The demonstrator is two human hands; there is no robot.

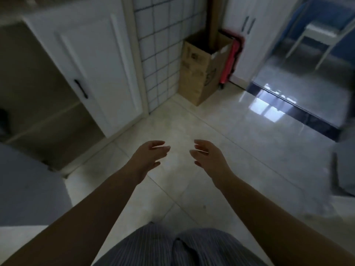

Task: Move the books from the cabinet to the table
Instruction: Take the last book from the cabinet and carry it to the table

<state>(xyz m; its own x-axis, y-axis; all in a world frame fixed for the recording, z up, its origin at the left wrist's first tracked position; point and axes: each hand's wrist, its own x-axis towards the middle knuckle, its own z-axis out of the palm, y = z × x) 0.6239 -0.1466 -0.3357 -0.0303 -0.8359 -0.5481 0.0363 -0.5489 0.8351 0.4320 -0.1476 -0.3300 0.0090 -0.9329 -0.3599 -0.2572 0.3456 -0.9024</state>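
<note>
Both arms reach forward over the pale tiled floor. My left hand [150, 155] and my right hand [206, 155] face each other, palms inward, fingers spread, and neither holds anything. At the left, the white cabinet [48, 104] stands with its door [90, 70] swung open. The shelves I can see inside are dim and bare. No books and no table appear in the blurred view.
A cardboard box [203, 68] stands in the tiled corner with a red folded item [231, 60] beside it. A dark threshold strip [299, 108] leads right into a room with a white chair [317, 33]. A grey object [343, 166] sits at the right edge.
</note>
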